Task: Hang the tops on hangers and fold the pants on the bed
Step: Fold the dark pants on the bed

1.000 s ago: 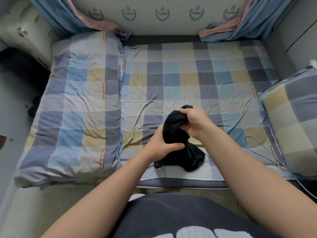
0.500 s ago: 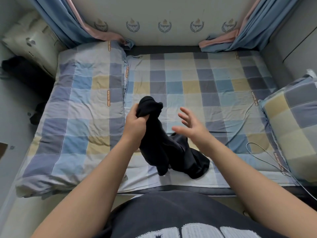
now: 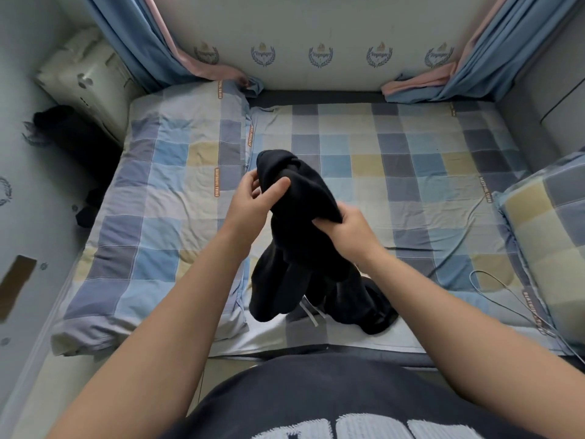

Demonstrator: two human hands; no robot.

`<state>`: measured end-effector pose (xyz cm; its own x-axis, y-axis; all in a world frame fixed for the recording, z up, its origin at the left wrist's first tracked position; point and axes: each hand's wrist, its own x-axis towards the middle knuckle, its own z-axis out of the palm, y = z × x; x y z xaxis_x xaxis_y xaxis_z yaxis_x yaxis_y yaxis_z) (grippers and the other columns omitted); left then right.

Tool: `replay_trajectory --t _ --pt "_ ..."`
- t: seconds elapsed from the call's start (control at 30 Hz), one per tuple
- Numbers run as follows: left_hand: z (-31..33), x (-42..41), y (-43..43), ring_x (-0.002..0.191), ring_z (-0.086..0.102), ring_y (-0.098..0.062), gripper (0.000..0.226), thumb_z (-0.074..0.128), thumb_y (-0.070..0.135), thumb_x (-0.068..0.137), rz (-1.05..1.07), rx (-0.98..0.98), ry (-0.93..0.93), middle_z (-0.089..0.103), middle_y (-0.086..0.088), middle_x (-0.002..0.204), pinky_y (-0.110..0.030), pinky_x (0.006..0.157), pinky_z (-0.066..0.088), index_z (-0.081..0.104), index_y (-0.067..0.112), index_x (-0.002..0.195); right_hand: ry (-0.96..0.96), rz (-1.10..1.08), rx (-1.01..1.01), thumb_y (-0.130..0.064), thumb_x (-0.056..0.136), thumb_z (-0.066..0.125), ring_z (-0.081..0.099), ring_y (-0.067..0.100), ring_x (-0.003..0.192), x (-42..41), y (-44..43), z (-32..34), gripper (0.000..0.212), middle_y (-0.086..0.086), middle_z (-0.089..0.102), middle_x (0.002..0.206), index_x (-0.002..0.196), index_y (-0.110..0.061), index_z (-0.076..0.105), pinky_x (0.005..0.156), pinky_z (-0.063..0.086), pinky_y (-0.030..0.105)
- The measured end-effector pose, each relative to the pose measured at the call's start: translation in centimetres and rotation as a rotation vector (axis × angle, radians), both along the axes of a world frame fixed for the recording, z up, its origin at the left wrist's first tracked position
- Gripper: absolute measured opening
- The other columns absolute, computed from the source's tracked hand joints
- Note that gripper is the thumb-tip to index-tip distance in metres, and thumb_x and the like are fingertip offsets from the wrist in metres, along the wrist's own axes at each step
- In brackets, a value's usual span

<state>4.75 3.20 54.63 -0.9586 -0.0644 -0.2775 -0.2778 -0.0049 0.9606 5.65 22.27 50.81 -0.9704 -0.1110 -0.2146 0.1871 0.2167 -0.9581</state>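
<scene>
On the left of the bed point(image 3: 395, 172) lies a folded checked quilt point(image 3: 152, 217), with nothing of the task on it. Just right of its edge the left hand point(image 3: 253, 201) is raised above the mattress, its fingers point(image 3: 250, 185) and thumb pinching the bunched top of the black garment point(image 3: 300, 248). That garment hangs in a twisted clump between both hands, its lower end resting on the sheet near the front edge of the bed. A white drawstring point(image 3: 310, 312) shows there, so this is probably a pair of pants, to be folded rather than hung. The right hand point(image 3: 351, 229) grips a fold lower down, thumb on top and the other fingers curled under the cloth. Further right a thin cable point(image 3: 506, 289) loops across the sheet, and a checked pillow point(image 3: 550, 236) sits at the far side.

The step in hand looks like sorting the bundle out. To do it well, find the waistband by following the drawstring, take it with one hand at each side, and shake the legs out so they hang straight. Then lay them flat on the open sheet, away from the cable, before making the first fold
</scene>
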Motion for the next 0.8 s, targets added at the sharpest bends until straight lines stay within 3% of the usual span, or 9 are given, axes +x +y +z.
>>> replay_trajectory --t 0.07,0.13,0.2,0.33,0.47,0.53,0.6,0.73,0.8 --pt "-1.0 0.6 -0.5 0.142 0.043 -0.017 0.095 0.074 0.062 0.071 -0.065 -0.034 0.016 0.046 -0.001 0.153 -0.040 0.116 0.038 0.038 0.026 0.151 0.014 -0.021 -0.072 -0.009 0.092 0.068 0.072 0.020 0.097 -0.9 0.0 2.3 0.016 0.004 0.076 0.101 0.102 -0.020 0.070 0.089 0.059 0.038" --pt "-1.9 1.3 -0.1 0.141 0.043 -0.011 0.107 0.073 0.063 0.067 -0.118 0.035 0.015 0.042 0.002 0.155 -0.031 0.110 0.044 0.026 0.029 0.157 -0.002 -0.038 -0.167 -0.006 0.093 0.067 0.071 0.029 0.102 -1.5 -0.3 4.2 0.017 0.015 0.073 0.108 0.109 -0.010 0.068 0.090 0.059 0.042" --pt "-2.3 1.8 0.8 0.126 0.058 -0.008 0.098 0.073 0.061 0.068 -0.170 0.098 0.018 0.056 0.006 0.141 -0.022 0.094 0.053 0.034 0.027 0.151 -0.035 -0.039 -0.248 -0.005 0.093 0.067 0.071 0.033 0.101 -2.0 -0.6 5.8 0.018 0.020 0.072 0.110 0.111 -0.004 0.066 0.089 0.060 0.043" --pt "-2.3 1.8 3.0 0.109 0.070 -0.016 0.044 0.074 0.054 0.075 -0.294 0.103 -0.002 0.075 0.003 0.115 -0.033 0.093 0.057 0.067 0.038 0.116 -0.062 -0.096 -0.273 -0.005 0.092 0.069 0.072 0.026 0.085 -3.3 -1.1 8.2 0.016 0.017 0.074 0.098 0.106 0.001 0.068 0.078 0.061 0.038" --pt "-1.7 1.3 3.9 0.100 0.073 -0.012 0.021 0.075 0.041 0.086 -0.223 0.058 0.029 0.077 0.007 0.106 -0.031 0.085 0.057 0.071 0.036 0.105 -0.105 -0.153 -0.241 -0.005 0.090 0.071 0.072 0.023 0.078 -4.8 -0.4 8.6 0.017 0.016 0.072 0.092 0.104 0.004 0.068 0.067 0.061 0.030" --pt "-1.5 0.8 4.0 0.100 0.073 -0.014 0.016 0.069 0.031 0.095 -0.188 0.049 0.023 0.076 0.004 0.108 -0.034 0.087 0.058 0.069 0.030 0.111 -0.126 -0.172 -0.242 -0.005 0.091 0.069 0.072 0.020 0.076 -5.1 0.1 7.9 0.011 0.012 0.073 0.088 0.102 -0.002 0.070 0.063 0.059 0.028" --pt "-1.2 0.4 4.0 0.100 0.073 -0.020 0.017 0.064 0.026 0.099 -0.120 0.111 -0.032 0.076 -0.003 0.109 -0.038 0.086 0.059 0.068 0.022 0.115 -0.142 -0.176 -0.263 -0.013 0.095 0.067 0.070 0.019 0.087 -4.7 0.7 6.3 0.008 0.005 0.074 0.092 0.102 -0.013 0.070 0.073 0.056 0.030" --pt "-0.1 -0.5 3.6 0.103 0.071 -0.036 0.028 0.063 0.028 0.100 0.033 0.265 -0.190 0.073 -0.016 0.113 -0.050 0.089 0.059 0.067 0.011 0.122 -0.221 0.028 -0.294 -0.042 0.099 0.056 0.064 0.014 0.114 -1.4 2.2 1.1 0.034 -0.004 0.070 0.122 0.128 -0.025 0.061 0.096 0.054 0.036" --pt "0.5 -1.0 3.4 0.107 0.069 -0.036 0.033 0.063 0.031 0.099 0.078 0.330 -0.248 0.072 -0.016 0.116 -0.052 0.093 0.056 0.065 0.010 0.125 -0.234 0.131 -0.262 -0.033 0.096 0.064 0.066 0.008 0.114 1.2 2.5 -1.6 0.038 -0.011 0.071 0.122 0.133 -0.027 0.057 0.090 0.055 0.022"
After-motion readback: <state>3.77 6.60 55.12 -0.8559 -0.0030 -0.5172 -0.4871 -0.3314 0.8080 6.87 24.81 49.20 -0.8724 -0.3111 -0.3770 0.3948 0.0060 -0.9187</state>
